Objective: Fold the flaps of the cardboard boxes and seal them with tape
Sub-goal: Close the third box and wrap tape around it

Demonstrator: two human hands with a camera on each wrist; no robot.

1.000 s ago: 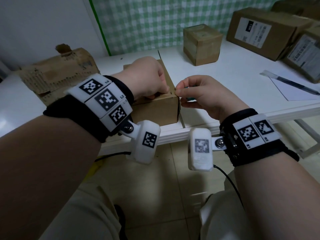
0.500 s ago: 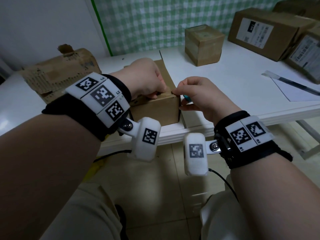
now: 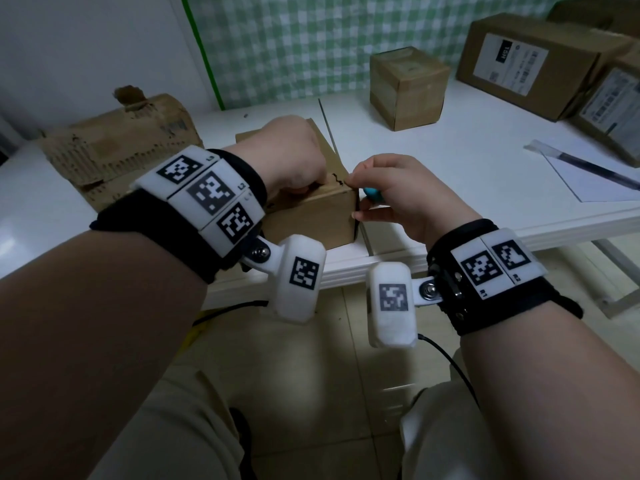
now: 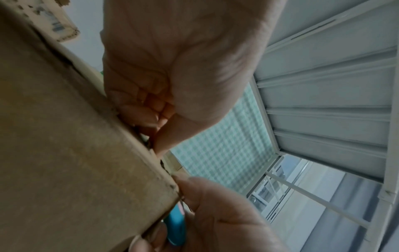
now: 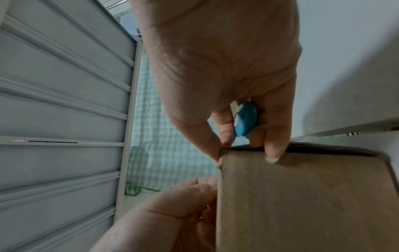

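Note:
A small brown cardboard box [image 3: 311,220] stands at the front edge of the white table [image 3: 467,161]. My left hand [image 3: 294,161] lies on its top with the fingers curled into the palm; in the left wrist view the thumb tip touches the box's [image 4: 64,153] top front edge. My right hand [image 3: 401,195] is at the box's top right front corner. It holds a small blue tool [image 3: 374,194] between its fingers, while thumb and forefinger pinch at the corner [image 5: 220,153]. The blue tool [image 5: 246,119] is partly hidden. No tape is clearly visible.
A closed small box [image 3: 405,88] stands behind, with two labelled boxes [image 3: 533,60] at the back right. Torn flattened cardboard [image 3: 114,150] lies at the left. A pen [image 3: 595,168] rests on paper at the right. Tiled floor lies below the table edge.
My right hand has shifted slightly along the box's front corner, and more of the blue tool shows. The left hand stays on the box top.

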